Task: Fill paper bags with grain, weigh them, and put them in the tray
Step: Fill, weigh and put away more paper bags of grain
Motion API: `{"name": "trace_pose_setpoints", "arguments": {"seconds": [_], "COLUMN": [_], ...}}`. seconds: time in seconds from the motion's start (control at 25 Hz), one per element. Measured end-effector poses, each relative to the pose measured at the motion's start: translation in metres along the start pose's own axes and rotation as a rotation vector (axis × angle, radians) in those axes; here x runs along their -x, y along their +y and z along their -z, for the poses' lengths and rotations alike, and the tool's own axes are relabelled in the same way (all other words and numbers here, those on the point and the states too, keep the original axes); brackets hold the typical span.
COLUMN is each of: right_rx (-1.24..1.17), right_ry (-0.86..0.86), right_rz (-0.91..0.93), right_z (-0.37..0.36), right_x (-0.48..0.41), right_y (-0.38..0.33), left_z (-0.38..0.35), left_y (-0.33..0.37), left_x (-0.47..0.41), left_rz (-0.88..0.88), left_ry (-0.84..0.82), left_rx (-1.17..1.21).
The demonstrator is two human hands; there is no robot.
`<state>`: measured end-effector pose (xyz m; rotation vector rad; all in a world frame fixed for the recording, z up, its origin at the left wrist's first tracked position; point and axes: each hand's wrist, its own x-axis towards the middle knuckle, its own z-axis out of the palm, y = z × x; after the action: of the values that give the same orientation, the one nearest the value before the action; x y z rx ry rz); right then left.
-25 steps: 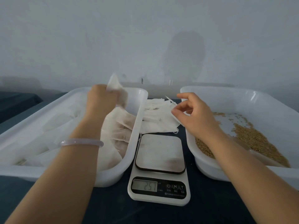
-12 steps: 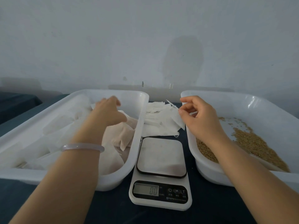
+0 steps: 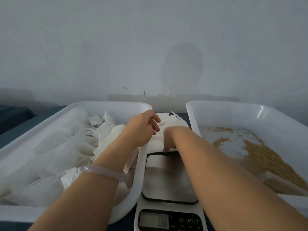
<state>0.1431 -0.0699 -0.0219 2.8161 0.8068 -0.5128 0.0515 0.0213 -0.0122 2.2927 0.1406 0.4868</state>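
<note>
A pile of empty white paper bags [image 3: 174, 125] lies behind the scale [image 3: 166, 179], between two white trays. My left hand [image 3: 141, 129] rests on the pile's left side with its fingers loosely curled. At the pile's front edge, my right hand [image 3: 169, 141] points its fingers down and pinches the top bag, though my forearm hides most of this hand. The left tray [image 3: 140, 165] holds several filled bags [image 3: 66, 152]. The right tray [image 3: 216, 110] holds loose grain [image 3: 266, 155]. Nothing is on the scale's plate.
The scale's display [image 3: 154, 220] faces me at the bottom edge. A pale wall stands close behind the trays. The dark table surface [image 3: 20, 129] shows at the far left. A pale bangle [image 3: 103, 172] sits on my left wrist.
My left hand let go of a filled bag in the left tray and moved right onto the empty-bag pile. My right hand came down and left to the pile's front edge.
</note>
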Motion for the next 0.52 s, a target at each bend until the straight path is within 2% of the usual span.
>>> {"name": "trace_pose_setpoints", "arguments": {"seconds": [0.04,0.12,0.28,0.44,0.52], "right_rx": [-0.05,-0.17,-0.212,-0.236,-0.125], "right_ry": [-0.003,0.109,0.278,0.239,0.175], "right_rz": [-0.024,-0.075,-0.108,-0.081,-0.102], "right_z": [-0.009,-0.027,-0.04,-0.013,0.014], "right_x": [-0.005,-0.014,-0.016,-0.006,0.008], "right_y": [0.002,-0.001,-0.012,-0.018,-0.018], "left_z": [-0.001,-0.003,-0.003,-0.003,-0.002], "left_y": [0.0,-0.001,-0.003,-0.003,-0.003], "left_x": [0.0,-0.001,-0.002,-0.002,-0.003], "left_rz": [-0.009,-0.021,-0.009,-0.007,-0.009], "left_ry": [-0.008,-0.016,-0.026,-0.018,0.019], "left_rx": [-0.006,-0.008,0.013,0.052,0.064]}}
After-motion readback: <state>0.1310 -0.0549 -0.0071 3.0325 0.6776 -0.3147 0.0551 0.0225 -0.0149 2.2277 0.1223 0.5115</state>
